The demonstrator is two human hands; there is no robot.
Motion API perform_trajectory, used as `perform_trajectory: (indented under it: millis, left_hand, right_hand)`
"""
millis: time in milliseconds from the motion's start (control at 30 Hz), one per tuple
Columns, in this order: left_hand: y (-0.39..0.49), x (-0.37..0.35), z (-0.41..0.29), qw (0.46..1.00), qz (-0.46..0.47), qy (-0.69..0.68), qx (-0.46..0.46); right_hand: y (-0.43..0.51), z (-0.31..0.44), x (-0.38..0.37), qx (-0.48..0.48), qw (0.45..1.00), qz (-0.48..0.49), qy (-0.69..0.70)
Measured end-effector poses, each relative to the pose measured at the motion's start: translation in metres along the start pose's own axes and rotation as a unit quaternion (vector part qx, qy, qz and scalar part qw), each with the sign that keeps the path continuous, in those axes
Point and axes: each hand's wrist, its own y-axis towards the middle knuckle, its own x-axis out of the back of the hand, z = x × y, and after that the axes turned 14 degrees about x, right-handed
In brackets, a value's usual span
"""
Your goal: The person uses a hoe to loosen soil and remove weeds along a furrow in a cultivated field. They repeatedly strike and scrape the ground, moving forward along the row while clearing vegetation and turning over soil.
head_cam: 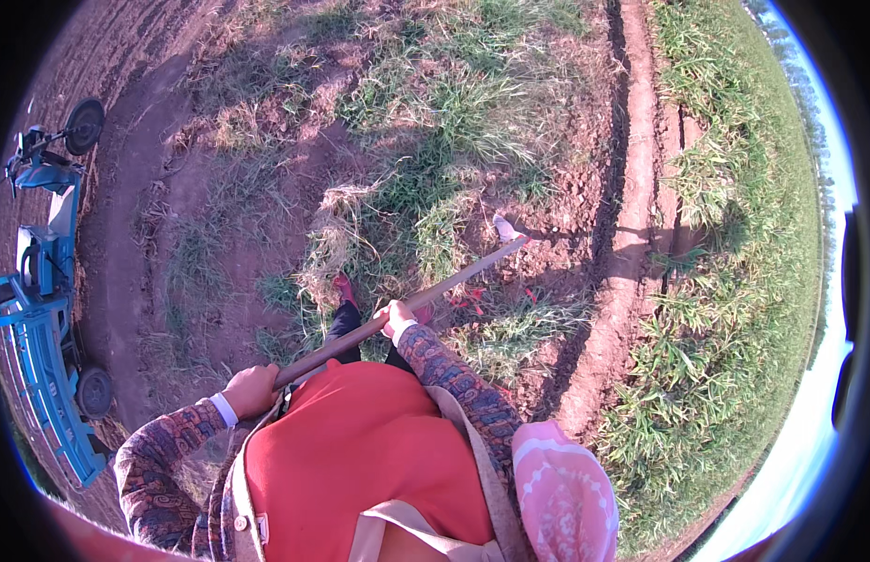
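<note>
A long wooden handle (329, 355) runs diagonally in front of my body. My left hand (252, 391) is closed around its lower-left end beside my waist. Farther along the shaft, near its middle, my right hand (395, 317) grips it. At the far end is a pale metal hoe blade (506, 229), low against the loose reddish soil at the ditch side. Several red scraps (470, 301) lie in the grass near the handle. A reddish shoe (342, 288) shows below me; the other foot is partly hidden by the handle and my right hand.
A blue three-wheeled cargo vehicle (49, 358) stands on the left beside tilled ground. Grass clumps (470, 119) and dry straw (337, 239) cover the soil ahead. Along the right run a narrow ditch, an earth ridge (639, 161) and dense green crop plants (695, 351).
</note>
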Motion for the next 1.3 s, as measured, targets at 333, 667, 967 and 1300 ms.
perform_trajectory:
  millis: [333, 667, 967, 1300]
  left_hand:
    - [0.078, -0.026, -0.104, 0.991, -0.021, -0.117, -0.066]
    - [0.123, 0.012, -0.261, 0.968, -0.121, -0.154, -0.156]
    - [0.063, -0.031, -0.118, 0.994, -0.013, -0.090, -0.063]
    - [0.106, -0.028, -0.177, 0.980, -0.098, -0.121, -0.125]
  right_hand:
    - [-0.018, 0.162, -0.006, 0.278, 0.960, 0.032, 0.014]
    - [-0.020, 0.247, -0.013, 0.282, 0.952, 0.115, -0.029]
    - [-0.025, 0.101, 0.004, -0.011, 0.988, 0.137, 0.071]
    - [-0.031, 0.180, 0.002, 0.177, 0.967, 0.139, 0.116]
